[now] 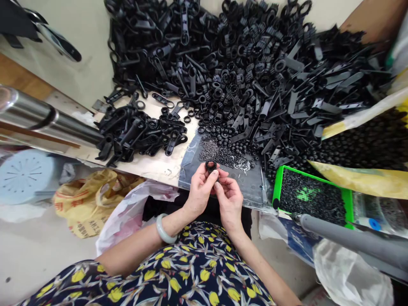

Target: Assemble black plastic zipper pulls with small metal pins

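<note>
My left hand (200, 189) pinches a small black plastic ring (211, 165) between thumb and fingers, its round opening facing up. Right beside it, my right hand (228, 197) is closed, thumb against fingers and touching the left fingertips. Whatever it grips, if anything, is hidden. Both hands are over the front edge of a grey mat (251, 187). Just beyond them on the mat lie small silver pins (242, 164), a patch of tiny grey parts (208, 149) and small black pieces (225, 159).
A huge heap of black plastic rings and levers (223, 68) covers the table's back. At left lies a smaller pile of black levers (137, 129). A green tray (349, 204) of tiny black parts stands right, near a grey tube (334, 231). A metal post (63, 125) rises at left.
</note>
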The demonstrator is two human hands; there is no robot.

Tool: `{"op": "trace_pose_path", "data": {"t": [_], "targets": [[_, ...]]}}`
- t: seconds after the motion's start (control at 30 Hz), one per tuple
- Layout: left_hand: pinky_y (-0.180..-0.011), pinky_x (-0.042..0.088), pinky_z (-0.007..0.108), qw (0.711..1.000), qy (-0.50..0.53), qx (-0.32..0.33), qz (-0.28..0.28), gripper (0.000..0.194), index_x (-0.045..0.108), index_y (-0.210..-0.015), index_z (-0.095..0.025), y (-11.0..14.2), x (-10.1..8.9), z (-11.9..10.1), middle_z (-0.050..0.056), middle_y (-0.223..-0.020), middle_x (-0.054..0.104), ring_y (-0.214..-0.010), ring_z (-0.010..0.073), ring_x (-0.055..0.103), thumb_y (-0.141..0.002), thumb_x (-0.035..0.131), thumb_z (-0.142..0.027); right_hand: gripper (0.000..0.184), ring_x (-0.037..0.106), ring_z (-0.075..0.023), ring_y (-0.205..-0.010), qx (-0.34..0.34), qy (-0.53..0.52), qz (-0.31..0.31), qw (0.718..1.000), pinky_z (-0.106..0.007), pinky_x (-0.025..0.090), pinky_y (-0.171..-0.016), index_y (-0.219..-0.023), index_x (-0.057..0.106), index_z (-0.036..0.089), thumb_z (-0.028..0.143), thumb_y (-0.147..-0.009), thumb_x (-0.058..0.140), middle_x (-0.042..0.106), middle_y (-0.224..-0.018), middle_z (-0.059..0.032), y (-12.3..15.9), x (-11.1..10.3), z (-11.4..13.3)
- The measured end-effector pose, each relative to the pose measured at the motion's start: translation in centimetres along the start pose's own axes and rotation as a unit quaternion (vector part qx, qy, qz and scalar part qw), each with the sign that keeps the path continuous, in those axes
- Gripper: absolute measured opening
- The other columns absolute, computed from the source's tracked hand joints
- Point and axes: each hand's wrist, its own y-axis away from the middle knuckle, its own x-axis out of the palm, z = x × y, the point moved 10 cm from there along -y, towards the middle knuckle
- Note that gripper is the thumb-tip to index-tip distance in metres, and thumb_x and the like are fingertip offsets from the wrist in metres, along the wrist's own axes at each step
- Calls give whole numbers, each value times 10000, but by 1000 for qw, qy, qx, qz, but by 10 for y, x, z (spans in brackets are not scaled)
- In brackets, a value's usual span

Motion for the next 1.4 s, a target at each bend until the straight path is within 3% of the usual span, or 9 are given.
{"op": "trace_pose_path", "data": {"t": [0.2, 0.37, 0.57, 0.67, 0.77, 0.93, 1.07, 1.23, 1.4], "targets": [[-788, 545, 275, 995, -39, -49, 80, 411, 691, -1235, -193, -2, 1, 2, 122, -1188, 778, -1022, 226, 730, -872, 807, -347, 245, 671, -148, -790, -26, 18, 15, 999, -305, 633, -736, -1072, 699, 203, 420, -957, 687, 681, -1006, -49, -4, -5, 8], [-882, 546, 297, 997, -40, -36, 51, 283, 747, -1098, -176, 3, -13, -6, 114, -1185, 780, -1029, 216, 717, -882, 796, -352, 217, 674, -149, -778, -30, 7, 22, 999, -314, 637, -739, -1056, 704, 221, 400, -935, 722, 658, -999, -31, 1, 0, 10], [-984, 548, 348, 994, -92, 9, 65, 266, 711, -1117, -170, 5, -12, -19, 114, -1109, 777, -1041, 221, 711, -969, 693, -390, 214, 675, -224, -1055, -117, 180, 43, 976, -403, 600, -918, -1125, 719, 237, 374, -965, 681, 677, -1153, -82, 2, -7, 36], [-773, 592, 279, 991, -114, 9, 76, 278, 670, -1080, -176, 5, -9, -23, 77, -958, 742, -885, 186, 698, -967, 683, -429, 321, 621, -263, -1172, -164, 248, -9, 955, -450, 560, -991, -1178, 714, 241, 405, -904, 749, 650, -1239, -107, -9, -23, 59], [-521, 511, 202, 981, -145, -26, 130, 358, 647, -1165, -168, 9, 0, -15, 29, -843, 648, -704, 140, 623, -975, 653, -470, 426, 662, -219, -988, -52, 117, 103, 986, -355, 596, -795, -1275, 678, 253, 463, -909, 734, 688, -1214, -94, -23, -4, 43], [-541, 532, 197, 951, -232, -43, 201, 429, 615, -1323, -156, 13, 7, -16, 51, -937, 650, -741, 133, 618, -1002, 609, -441, 426, 602, -130, -730, 115, -86, 187, 972, -257, 528, -622, -1245, 732, 263, 440, -864, 803, 732, -1088, -42, -21, 24, 13], [-681, 613, 268, 928, -254, -60, 265, 426, 607, -1358, -166, 17, 12, -20, 78, -1034, 668, -850, 168, 661, -995, 617, -389, 417, 582, -105, -675, 113, -96, 219, 964, -248, 529, -616, -1266, 734, 283, 409, -874, 802, 729, -1035, -22, -20, 25, 8], [-552, 511, 199, 924, -323, 1, 203, 402, 597, -1377, -152, 14, 5, -19, 15, -827, 627, -654, 107, 575, -1034, 556, -357, 390, 614, -118, -735, 85, -98, 207, 970, -240, 563, -629, -1260, 727, 280, 396, -892, 782, 740, -1076, -23, -21, 22, 9], [-564, 527, 200, 937, -298, 16, 179, 408, 580, -1400, -161, 17, 2, -11, 22, -870, 654, -664, 111, 589, -1039, 549, -349, 381, 624, -126, -715, 57, -40, 184, 981, -235, 562, -605, -1237, 718, 236, 423, -907, 758, 745, -1005, -35, -20, 20, 14]]}}
